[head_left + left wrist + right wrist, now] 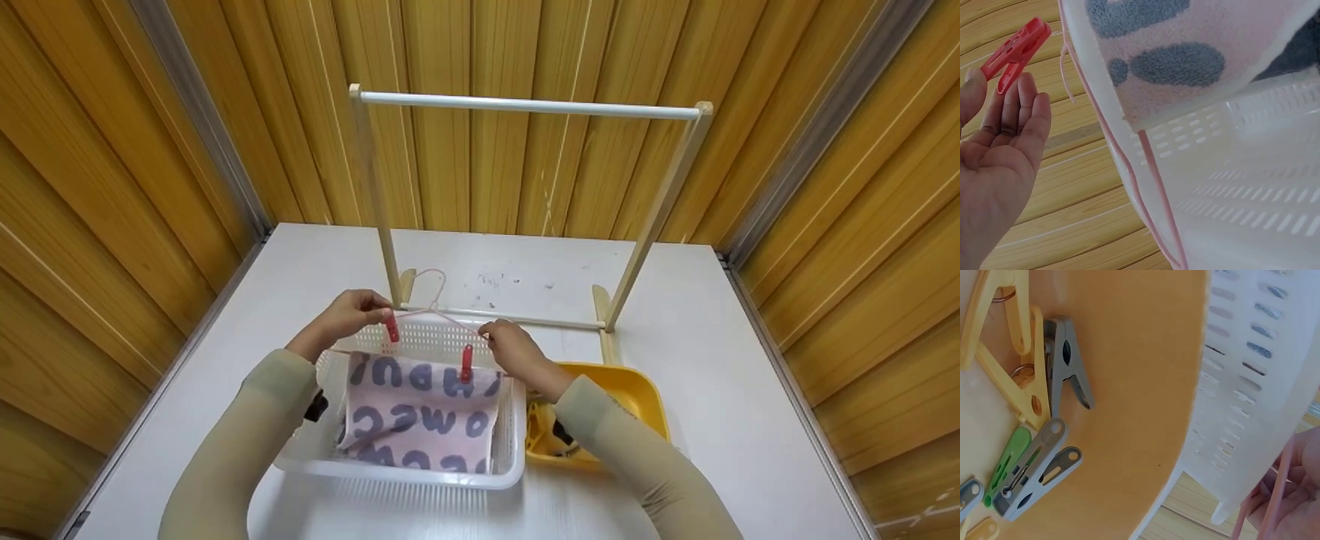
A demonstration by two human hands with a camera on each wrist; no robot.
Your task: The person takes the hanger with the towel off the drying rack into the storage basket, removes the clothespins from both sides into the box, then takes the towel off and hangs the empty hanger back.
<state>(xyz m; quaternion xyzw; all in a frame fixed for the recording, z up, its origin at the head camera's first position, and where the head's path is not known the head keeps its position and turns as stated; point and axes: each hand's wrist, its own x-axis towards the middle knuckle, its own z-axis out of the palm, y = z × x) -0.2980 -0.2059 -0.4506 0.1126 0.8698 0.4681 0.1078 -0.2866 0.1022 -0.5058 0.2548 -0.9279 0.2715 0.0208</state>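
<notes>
Sleeves (236, 450) lie nearest. Cloth (420, 431), over white basket (322, 467): presumably soft, light; hold by top corners. Left hand (351, 315), 11 o'clock from it, pinches red clothespin (391, 327); right hand (519, 350), 2 o'clock, grips pink hanger (1277, 492).

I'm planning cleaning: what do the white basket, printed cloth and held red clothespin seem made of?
White basket: likely plastic, smooth, semi-glossy, with moulded-looking slots. Printed cloth: perhaps towelling, matte, with a fuzzy pile. Red clothespin: probably plastic, slightly shiny, evenly coloured.
</notes>
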